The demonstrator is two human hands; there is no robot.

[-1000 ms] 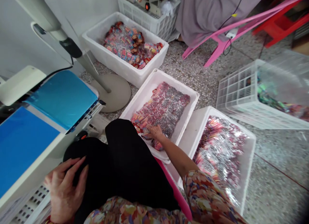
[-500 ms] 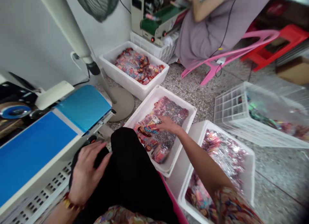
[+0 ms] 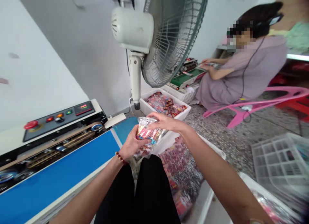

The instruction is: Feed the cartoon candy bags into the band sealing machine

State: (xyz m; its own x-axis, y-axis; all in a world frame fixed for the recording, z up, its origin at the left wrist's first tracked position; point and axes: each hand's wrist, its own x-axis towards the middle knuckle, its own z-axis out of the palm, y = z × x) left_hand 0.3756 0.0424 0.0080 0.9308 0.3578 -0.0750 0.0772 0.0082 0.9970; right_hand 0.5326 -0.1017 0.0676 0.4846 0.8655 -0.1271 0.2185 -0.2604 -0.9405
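A clear plastic packet (image 3: 147, 133) of colourful, thin printed pieces is between my two hands, above my knees. My left hand (image 3: 132, 143) is closed round its left side, the thumb lying across the front. My right hand (image 3: 164, 121) grips its upper right edge with bent fingers. Below it a white foam box (image 3: 218, 150) holds many similar shiny packets (image 3: 178, 159). Just to the left is the machine's blue conveyor belt (image 3: 79, 172), with a lighter blue plate (image 3: 125, 129) at its end.
A standing fan (image 3: 132, 28) rises ahead. The machine's control panel (image 3: 60, 116) is at left. Another foam box (image 3: 166, 105) of packets lies beyond. A co-worker (image 3: 231, 73) sits on a pink chair (image 3: 241, 109) by a green belt (image 3: 185, 78). A white crate (image 3: 277, 163) stands right.
My right hand has come up from the foam box with a packet. My left hand has left my knee and closed on it too. The view has tilted up and left.
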